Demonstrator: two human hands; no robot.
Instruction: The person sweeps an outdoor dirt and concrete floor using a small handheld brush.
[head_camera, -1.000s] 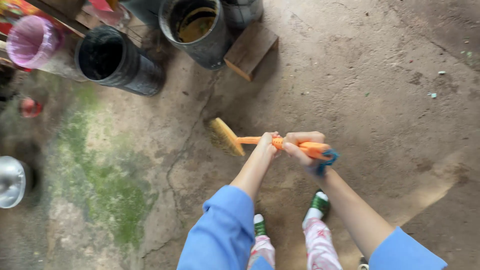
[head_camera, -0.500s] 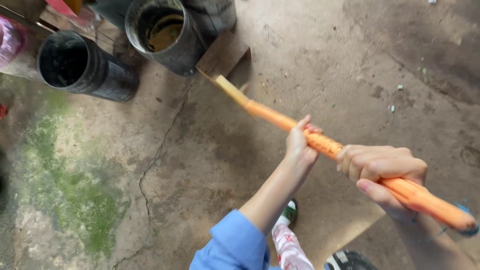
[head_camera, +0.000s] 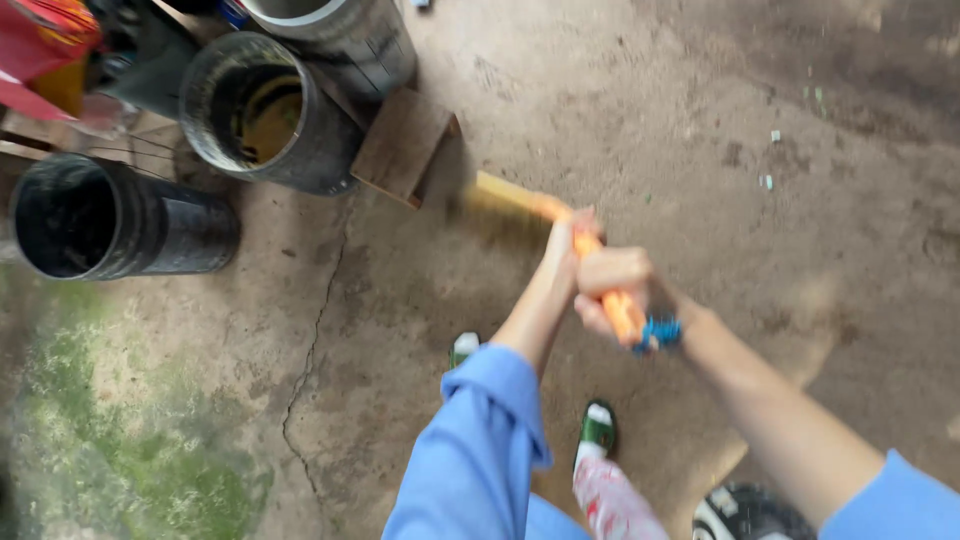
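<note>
I hold an orange-handled broom (head_camera: 605, 290) with yellow bristles (head_camera: 500, 195) in both hands. My left hand (head_camera: 566, 240) grips the handle higher up, close to the bristle head. Just behind it, my right hand (head_camera: 612, 285) is closed around the handle near its blue end loop (head_camera: 660, 332). The bristles are blurred and point toward a wooden block (head_camera: 405, 143) on the concrete floor. My feet in green-and-white sandals (head_camera: 597, 428) show below my arms.
Black buckets stand at the upper left: one open and dark inside (head_camera: 95, 218), one with yellowish contents (head_camera: 268, 112), another behind it (head_camera: 340, 35). A crack (head_camera: 305, 350) runs across the concrete. Green moss (head_camera: 130, 460) covers the lower left floor.
The broom has swung from pointing toward the buckets with hands apart to a shorter angle with both hands close together. The view shifted, so the buckets sit lower in frame.
</note>
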